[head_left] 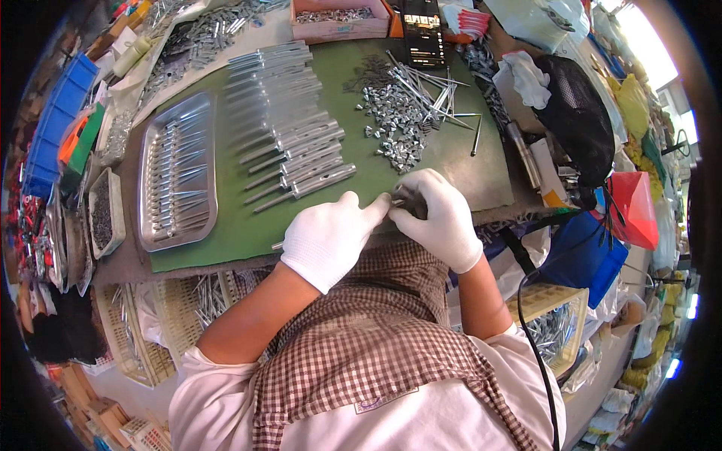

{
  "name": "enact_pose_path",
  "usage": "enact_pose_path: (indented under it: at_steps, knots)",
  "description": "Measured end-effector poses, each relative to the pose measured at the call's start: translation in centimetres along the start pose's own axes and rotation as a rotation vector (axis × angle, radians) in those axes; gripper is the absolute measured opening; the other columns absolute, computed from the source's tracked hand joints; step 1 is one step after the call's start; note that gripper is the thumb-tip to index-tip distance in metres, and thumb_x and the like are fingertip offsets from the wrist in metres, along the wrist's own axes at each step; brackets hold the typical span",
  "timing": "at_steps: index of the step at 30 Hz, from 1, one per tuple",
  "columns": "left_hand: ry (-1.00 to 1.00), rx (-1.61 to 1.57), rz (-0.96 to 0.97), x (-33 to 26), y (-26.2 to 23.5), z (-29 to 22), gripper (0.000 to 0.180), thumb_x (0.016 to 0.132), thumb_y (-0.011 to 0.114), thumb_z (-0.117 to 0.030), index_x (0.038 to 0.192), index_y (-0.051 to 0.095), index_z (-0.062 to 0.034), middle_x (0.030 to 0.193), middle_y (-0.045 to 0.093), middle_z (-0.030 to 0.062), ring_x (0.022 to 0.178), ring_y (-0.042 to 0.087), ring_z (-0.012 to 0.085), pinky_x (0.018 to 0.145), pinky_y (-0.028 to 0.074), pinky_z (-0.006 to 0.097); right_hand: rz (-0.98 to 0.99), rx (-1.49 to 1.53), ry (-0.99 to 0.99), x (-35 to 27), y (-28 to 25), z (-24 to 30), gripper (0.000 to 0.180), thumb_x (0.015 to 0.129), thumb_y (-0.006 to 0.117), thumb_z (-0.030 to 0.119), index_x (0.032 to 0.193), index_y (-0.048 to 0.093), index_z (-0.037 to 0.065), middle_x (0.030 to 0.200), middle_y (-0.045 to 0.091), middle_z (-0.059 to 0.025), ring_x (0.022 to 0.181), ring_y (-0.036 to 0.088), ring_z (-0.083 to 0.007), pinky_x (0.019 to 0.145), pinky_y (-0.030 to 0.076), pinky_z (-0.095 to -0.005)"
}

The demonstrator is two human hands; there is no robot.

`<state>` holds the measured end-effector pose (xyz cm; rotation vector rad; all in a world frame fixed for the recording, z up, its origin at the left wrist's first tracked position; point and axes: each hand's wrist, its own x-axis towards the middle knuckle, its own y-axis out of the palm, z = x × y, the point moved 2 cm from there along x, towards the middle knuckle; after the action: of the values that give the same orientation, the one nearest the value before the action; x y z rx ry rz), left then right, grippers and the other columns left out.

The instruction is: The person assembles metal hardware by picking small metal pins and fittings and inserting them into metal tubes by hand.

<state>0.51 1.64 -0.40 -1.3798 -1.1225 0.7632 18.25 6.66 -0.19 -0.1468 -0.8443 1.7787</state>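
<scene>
Gloved hands meet at the green mat's near edge

Two white-gloved hands work over the near edge of the green mat, which covers the counter. The right hand has its grip pinched nearly closed, thumb and forefinger on a small dark metal piece, slightly blurred, just over the mat's near edge. The left hand is curled beside it, fingertips up against that piece. The end of a slim metal rod shows past the heel of the left hand; the fingers underneath are hidden, so how far this grip is closed cannot be told.

On the mat's left side stands a shallow metal tray with a column of thin pointed rods in it. Toward the mat's middle, silver tubes lie side by side in a long row. Right of the mat's middle is a heap of small shiny metal parts, with long thin pins scattered against its far side. At the mat's far edge are a pink box of small parts and a phone with a lit screen. Beyond the mat's right edge rests a black mesh bag.
</scene>
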Motion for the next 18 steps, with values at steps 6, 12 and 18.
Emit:
enact_pose_path:
  at_steps: [6,12,18]
  knots:
    - [-0.024,-0.013,0.073,0.5,-0.6,-0.3,0.031,0.097,0.062,-0.032,0.128,0.064,-0.0327,0.074,0.056,0.0064,0.056,0.065,0.0284,0.048,0.053,0.042,-0.162,1.344,0.313,1.5,2.9,-1.5,0.050,0.105,0.039,0.043,0.078,0.055,0.004,0.061,0.039,0.0013,0.051,0.031,-0.0098,0.048,0.025,-0.0279]
    - [-0.029,-0.020,0.087,0.3,-0.3,-0.3,0.034,0.096,0.063,-0.032,0.130,0.063,-0.0328,0.074,0.056,0.0066,0.054,0.064,0.0285,0.048,0.053,0.042,-0.199,1.526,0.199,2.0,3.7,-1.4,0.053,0.103,0.042,0.042,0.063,0.040,0.007,0.058,0.032,-0.0004,0.051,0.029,-0.0121,0.047,0.022,-0.0287]
    - [0.011,0.046,0.110,0.4,-0.1,-0.3,0.019,0.096,0.062,-0.029,0.115,0.064,-0.0245,0.076,0.057,0.0068,0.057,0.065,0.0268,0.048,0.053,0.041,-0.201,1.057,0.079,0.7,4.5,-1.1,0.059,0.103,0.047,0.041,0.058,0.047,0.002,0.055,0.043,-0.0052,0.051,0.034,-0.0166,0.052,0.024,-0.0324]
